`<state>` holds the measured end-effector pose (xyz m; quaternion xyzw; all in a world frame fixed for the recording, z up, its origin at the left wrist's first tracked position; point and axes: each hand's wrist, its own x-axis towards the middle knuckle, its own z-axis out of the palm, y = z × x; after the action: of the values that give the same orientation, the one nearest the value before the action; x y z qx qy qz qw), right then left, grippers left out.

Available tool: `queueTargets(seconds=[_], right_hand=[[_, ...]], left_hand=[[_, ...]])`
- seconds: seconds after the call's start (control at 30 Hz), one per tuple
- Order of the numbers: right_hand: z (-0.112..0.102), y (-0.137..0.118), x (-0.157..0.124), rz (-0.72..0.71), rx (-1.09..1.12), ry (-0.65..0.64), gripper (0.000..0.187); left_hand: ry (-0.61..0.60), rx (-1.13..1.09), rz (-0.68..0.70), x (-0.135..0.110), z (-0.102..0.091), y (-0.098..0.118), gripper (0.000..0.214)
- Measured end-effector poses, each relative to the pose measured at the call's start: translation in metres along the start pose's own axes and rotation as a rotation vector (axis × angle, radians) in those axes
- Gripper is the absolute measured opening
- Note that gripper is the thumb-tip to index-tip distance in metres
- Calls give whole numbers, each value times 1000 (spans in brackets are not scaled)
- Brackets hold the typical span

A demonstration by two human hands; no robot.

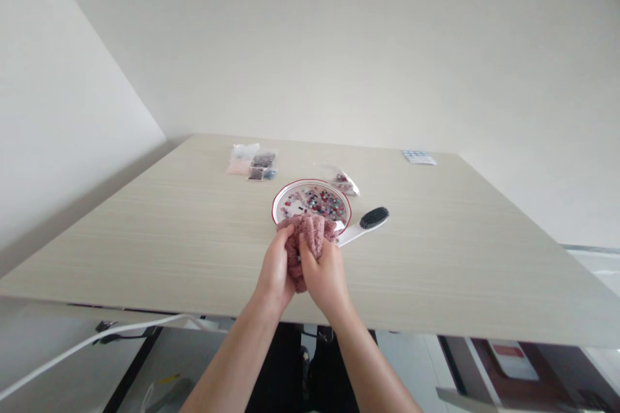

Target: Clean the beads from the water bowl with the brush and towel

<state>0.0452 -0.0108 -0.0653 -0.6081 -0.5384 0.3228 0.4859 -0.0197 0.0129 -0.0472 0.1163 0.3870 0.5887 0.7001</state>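
Both hands are closed around a bunched pink cloth [310, 232] in front of me, just over the near rim of a plate. My left hand [278, 264] grips its left side. My right hand [325, 271] presses into it from the right, thumb on the folds. Something small and dark shows between the folds, too small to name. Colourful beads [322, 200] lie spread on the white plate [277, 203] with its red rim, whose near edge the cloth partly covers. Right of the plate lies a brush [374, 218] with dark bristles and a white handle.
Several small clear bags [252, 161] of beads lie at the back left of the table [159, 232]. Another clear bag [345, 182] touches or nearly touches the plate's back right. A blue-and-white packet [419, 157] sits far right. A white cable [97, 342] hangs below the front edge.
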Motion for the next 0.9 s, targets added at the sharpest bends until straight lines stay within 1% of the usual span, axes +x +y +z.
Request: queueTargets(seconds=[0.07,0.17,0.23,0.3,0.37,0.43,0.53,0.57,0.63,0.7,0.8,0.9], right_hand=[[2,3,3,62,180,102,29],[8,8,3,165,552,276,31],[11,11,-1,205,764,326,35],[12,14,-6,221,865,320,39],[11,15,-12,224,849,280,44],[10,16,-17,213,764,228,52],[8,15,-23,157,623,148,69],[7,15,-24,139,596,136,70],[6,15,-25,118,583,143,66],[3,16,-24,133,603,178,60],[-3,19,-19,206,680,216,54],[-6,19,-15,265,757,221,48]], left_hand=[[1,-68,34,-1,2,-6,20],[-6,-176,72,-3,5,-14,24],[1,-223,96,-2,4,-16,26],[18,-254,116,-1,4,-15,26],[30,-284,120,1,3,-13,27],[55,-318,108,2,4,-12,29],[74,-360,111,2,5,-11,30],[63,-373,116,1,6,-11,30],[22,-390,127,0,5,-12,28],[-12,-383,148,0,3,-13,25],[-37,-353,176,1,-2,-15,23],[-32,-350,177,3,-6,-20,20]])
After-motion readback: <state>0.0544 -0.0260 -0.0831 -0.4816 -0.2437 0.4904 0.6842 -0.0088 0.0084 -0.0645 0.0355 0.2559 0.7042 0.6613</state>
